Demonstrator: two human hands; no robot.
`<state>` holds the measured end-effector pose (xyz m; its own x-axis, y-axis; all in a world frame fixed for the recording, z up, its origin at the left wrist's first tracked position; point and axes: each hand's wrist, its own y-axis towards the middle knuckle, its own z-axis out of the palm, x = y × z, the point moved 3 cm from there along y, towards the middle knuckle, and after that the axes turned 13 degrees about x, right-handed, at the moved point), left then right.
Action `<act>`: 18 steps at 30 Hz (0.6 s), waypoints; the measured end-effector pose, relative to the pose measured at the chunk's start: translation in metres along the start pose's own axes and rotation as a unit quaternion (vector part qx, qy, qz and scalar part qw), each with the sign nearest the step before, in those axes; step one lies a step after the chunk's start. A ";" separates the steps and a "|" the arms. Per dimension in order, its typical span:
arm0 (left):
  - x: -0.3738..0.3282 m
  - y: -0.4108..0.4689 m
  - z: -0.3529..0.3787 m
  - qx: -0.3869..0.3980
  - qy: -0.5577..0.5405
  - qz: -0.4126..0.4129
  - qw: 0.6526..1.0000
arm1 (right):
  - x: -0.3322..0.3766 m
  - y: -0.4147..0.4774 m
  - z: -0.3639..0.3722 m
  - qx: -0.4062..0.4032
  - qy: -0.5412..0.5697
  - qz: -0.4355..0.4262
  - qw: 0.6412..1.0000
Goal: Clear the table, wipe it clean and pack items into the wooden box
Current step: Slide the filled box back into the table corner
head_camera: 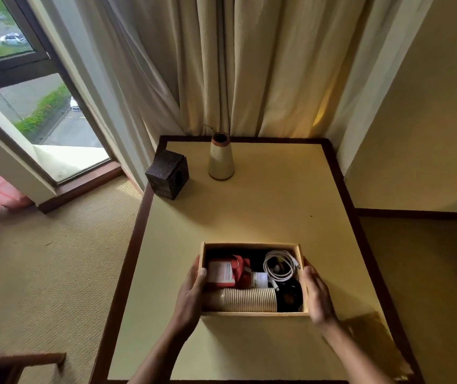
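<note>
1. The table (263,212) fills most of what I see: cream top with a dark wood border, pushed up against the curtains (235,65), with the window (22,79) off to my left.
2. The wooden box (255,314) sits on the table's near half, right in front of me, open on top and pretty much full.
3. My left hand (191,292) is flat against the box's left wall, thumb hooked over the rim. My right hand (317,295) presses the right wall the same way, fingers mostly straight, so I've got the box squeezed between both palms.
4. Inside, a ribbed stack of paper cups (249,300) lies on its side along the near wall.
5. Behind that there's a red packet (228,273) on the left and a coiled white cable (278,266) on the right.
6. At the far end, a cream vase (221,159) stands upright, with a dark tissue box (167,174) at the table's left edge.
</note>
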<state>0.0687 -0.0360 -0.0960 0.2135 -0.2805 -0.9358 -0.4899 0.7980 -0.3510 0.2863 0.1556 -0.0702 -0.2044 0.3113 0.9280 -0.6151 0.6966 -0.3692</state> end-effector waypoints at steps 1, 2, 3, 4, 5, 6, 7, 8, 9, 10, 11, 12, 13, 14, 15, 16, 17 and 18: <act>0.003 0.002 0.002 0.011 -0.015 0.003 1.000 | 0.001 -0.001 0.004 -0.002 0.035 0.002 0.999; 0.003 0.002 0.003 0.016 -0.027 0.004 0.999 | -0.001 -0.001 0.005 -0.005 0.057 0.010 0.998; 0.002 0.002 0.004 0.019 -0.033 0.006 0.999 | -0.005 -0.001 0.005 -0.013 0.067 0.022 0.997; 0.002 0.003 0.005 0.021 -0.035 0.012 0.999 | -0.009 -0.001 0.004 -0.007 0.074 0.026 0.997; 0.001 0.002 0.006 0.025 -0.036 0.017 0.999 | -0.015 0.000 0.001 -0.005 0.083 0.033 0.996; -0.001 0.001 0.007 0.027 -0.041 0.021 0.999 | -0.019 0.001 0.000 0.002 0.084 0.037 0.996; -0.001 0.001 0.007 0.024 -0.044 0.018 0.999 | -0.019 -0.001 -0.001 0.008 0.086 0.049 0.995; -0.002 0.001 0.007 0.021 -0.049 0.019 0.998 | -0.023 0.000 -0.004 0.003 0.089 0.051 0.995; -0.005 0.004 0.009 0.021 -0.048 0.020 0.998 | -0.023 0.003 -0.006 0.004 0.093 0.054 0.994; -0.008 0.006 0.011 0.022 -0.048 0.024 0.998 | -0.021 0.005 -0.009 0.007 0.100 0.048 0.994; -0.014 0.011 0.015 0.023 -0.047 0.030 0.998 | -0.015 0.009 -0.014 0.004 0.105 0.047 0.993; -0.020 0.016 0.019 0.026 -0.050 0.037 0.998 | -0.010 0.014 -0.019 0.007 0.107 0.043 0.993; -0.029 0.024 0.025 0.028 -0.049 0.044 0.997 | -0.002 0.021 -0.027 0.007 0.107 0.037 0.994; -0.038 0.031 0.031 0.032 -0.048 0.054 0.997 | 0.007 0.027 -0.033 0.019 0.105 0.026 0.994; -0.049 0.042 0.039 0.031 -0.045 0.063 0.997 | 0.022 0.036 -0.041 0.023 0.082 0.021 0.996; -0.058 0.048 0.043 0.032 -0.044 0.069 0.996 | 0.033 0.042 -0.046 0.028 0.074 0.018 0.997; -0.072 0.064 0.053 0.029 -0.037 0.076 0.996 | 0.047 0.058 -0.059 0.040 0.072 0.016 0.996; -0.081 0.074 0.059 0.034 -0.041 0.079 0.995 | 0.056 0.069 -0.065 0.057 0.074 0.003 0.996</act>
<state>0.0651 0.0774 -0.0445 0.2079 -0.1052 -0.9725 -0.4660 0.8635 -0.1931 0.2821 0.2634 -0.0469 -0.0988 0.4126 0.9056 -0.6986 0.6193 -0.3584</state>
